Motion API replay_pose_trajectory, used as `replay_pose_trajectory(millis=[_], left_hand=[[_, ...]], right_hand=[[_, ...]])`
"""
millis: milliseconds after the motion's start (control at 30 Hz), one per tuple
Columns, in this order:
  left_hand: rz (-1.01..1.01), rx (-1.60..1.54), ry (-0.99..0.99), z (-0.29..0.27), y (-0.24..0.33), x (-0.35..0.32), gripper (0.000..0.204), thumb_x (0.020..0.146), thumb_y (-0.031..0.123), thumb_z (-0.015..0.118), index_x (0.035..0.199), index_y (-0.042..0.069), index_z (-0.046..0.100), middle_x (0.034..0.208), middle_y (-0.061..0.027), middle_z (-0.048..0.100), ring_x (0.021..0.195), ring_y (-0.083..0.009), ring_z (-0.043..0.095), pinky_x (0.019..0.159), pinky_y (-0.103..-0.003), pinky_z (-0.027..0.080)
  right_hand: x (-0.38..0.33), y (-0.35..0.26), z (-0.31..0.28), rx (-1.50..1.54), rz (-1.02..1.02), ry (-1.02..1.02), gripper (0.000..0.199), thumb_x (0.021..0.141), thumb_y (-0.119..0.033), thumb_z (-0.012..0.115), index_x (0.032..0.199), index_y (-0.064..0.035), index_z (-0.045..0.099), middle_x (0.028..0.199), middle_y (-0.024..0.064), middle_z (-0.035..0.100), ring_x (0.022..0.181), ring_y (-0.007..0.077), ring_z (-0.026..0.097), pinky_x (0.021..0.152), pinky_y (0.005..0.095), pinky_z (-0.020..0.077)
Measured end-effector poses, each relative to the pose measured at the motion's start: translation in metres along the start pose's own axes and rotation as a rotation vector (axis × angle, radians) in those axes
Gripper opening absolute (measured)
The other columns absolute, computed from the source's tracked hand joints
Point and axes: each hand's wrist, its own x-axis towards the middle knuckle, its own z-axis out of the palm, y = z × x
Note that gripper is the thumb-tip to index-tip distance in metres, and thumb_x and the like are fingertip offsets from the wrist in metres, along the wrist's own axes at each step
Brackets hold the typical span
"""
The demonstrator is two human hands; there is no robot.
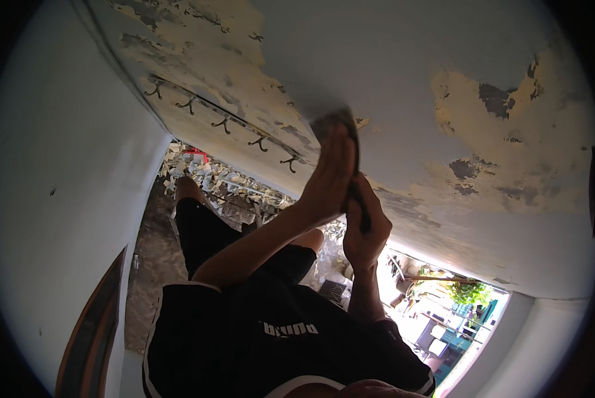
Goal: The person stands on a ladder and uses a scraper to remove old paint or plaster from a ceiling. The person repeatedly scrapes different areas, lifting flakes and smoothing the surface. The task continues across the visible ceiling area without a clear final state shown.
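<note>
A wide scraper (pixel 324 124) with a dark blade lies against the peeling wall (pixel 390 60); motion smears its edge. My right hand (pixel 369 229) is wrapped round the scraper's dark handle. Above it, my left hand (pixel 334 169) lies flat along the back of the blade, fingers stretched upward, pressing on it. Around the blade the wall has smooth grey paint, with yellowish and dark bare patches to both sides.
A rail of metal coat hooks (pixel 221 119) is fixed to the wall at left. Paint flakes (pixel 228 179) litter the floor along its base. A plain side wall (pixel 59 166) rises at far left. A bright opening with green plants (pixel 468 292) lies at lower right.
</note>
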Motion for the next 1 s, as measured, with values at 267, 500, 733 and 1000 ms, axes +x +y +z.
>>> replay_pose_trajectory(millis=[267, 500, 733, 1000], left_hand=[[0.358, 0.3, -0.299, -0.041, -0.018, 0.024, 0.059, 0.087, 0.018, 0.065, 0.141, 0.001, 0.048, 0.152, -0.0179, 0.042, 0.14, -0.0358, 0.042, 0.111, -0.052, 0.038], [0.549, 0.594, -0.362, -0.061, -0.03, 0.044, 0.053, 0.092, 0.027, 0.061, 0.142, 0.011, 0.055, 0.154, -0.0069, 0.044, 0.142, -0.0232, 0.04, 0.113, -0.044, 0.037], [0.535, 0.608, -0.225, -0.059, -0.016, 0.058, 0.055, 0.089, 0.024, 0.064, 0.141, 0.009, 0.054, 0.153, -0.0109, 0.046, 0.144, -0.0294, 0.039, 0.116, -0.049, 0.031], [0.416, 0.49, -0.416, -0.048, -0.026, 0.017, 0.058, 0.091, 0.021, 0.062, 0.146, 0.007, 0.048, 0.158, -0.011, 0.04, 0.147, -0.0278, 0.035, 0.119, -0.048, 0.029]], right_hand=[[-0.053, 0.054, 0.067, 0.365, 0.286, 0.3, 0.042, 0.103, -0.021, 0.056, 0.137, 0.0046, 0.053, 0.108, 0.0141, 0.068, 0.09, 0.0166, 0.066, 0.078, 0.0288, 0.0529], [-0.032, 0.029, 0.102, 0.616, 0.241, 0.401, 0.044, 0.106, -0.02, 0.048, 0.137, 0.0106, 0.046, 0.093, 0.0134, 0.067, 0.075, 0.0127, 0.061, 0.066, 0.0231, 0.0489], [-0.013, 0.029, 0.088, 0.469, 0.042, 0.432, 0.043, 0.106, -0.019, 0.047, 0.138, 0.0103, 0.044, 0.081, 0.0084, 0.064, 0.065, 0.0093, 0.055, 0.058, 0.0229, 0.0421], [-0.051, 0.041, 0.095, 0.566, 0.215, 0.356, 0.041, 0.106, -0.014, 0.046, 0.139, 0.01, 0.042, 0.085, 0.0098, 0.066, 0.069, 0.009, 0.057, 0.063, 0.0221, 0.045]])
